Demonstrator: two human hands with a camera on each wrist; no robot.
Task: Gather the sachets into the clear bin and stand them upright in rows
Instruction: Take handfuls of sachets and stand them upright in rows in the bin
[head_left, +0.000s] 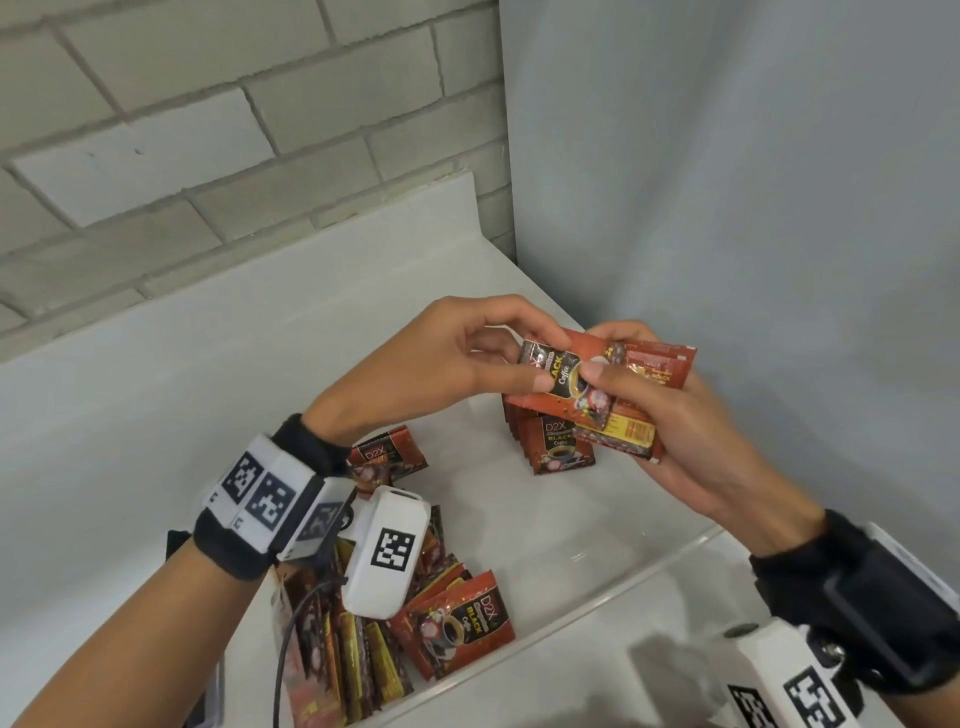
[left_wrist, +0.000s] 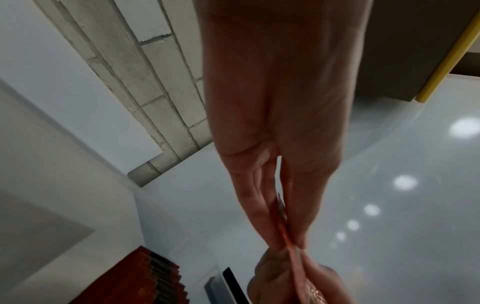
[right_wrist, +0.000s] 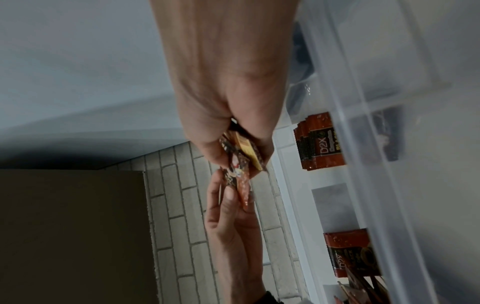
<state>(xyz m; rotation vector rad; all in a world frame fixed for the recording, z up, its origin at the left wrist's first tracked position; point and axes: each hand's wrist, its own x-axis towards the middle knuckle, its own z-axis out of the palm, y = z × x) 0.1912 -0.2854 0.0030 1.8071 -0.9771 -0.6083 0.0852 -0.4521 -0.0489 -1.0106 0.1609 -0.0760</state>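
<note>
Both hands hold a small stack of red coffee sachets (head_left: 631, 418) in the air above the clear bin (head_left: 675, 555). My right hand (head_left: 597, 374) grips the stack from the right, thumb on top. My left hand (head_left: 527, 358) pinches the left end of the top sachet between thumb and forefinger. Below them a short row of sachets (head_left: 558, 449) stands upright at the bin's far side. Loose sachets (head_left: 452, 623) lie in a heap at the bin's near left. The right wrist view shows the held stack (right_wrist: 242, 151) and the upright row (right_wrist: 319, 142).
The bin sits on a white counter (head_left: 130, 415) in a corner, with a grey brick wall (head_left: 208, 130) behind and a plain pale wall (head_left: 753, 208) to the right. The bin's floor (head_left: 519, 519) between the row and the heap is bare.
</note>
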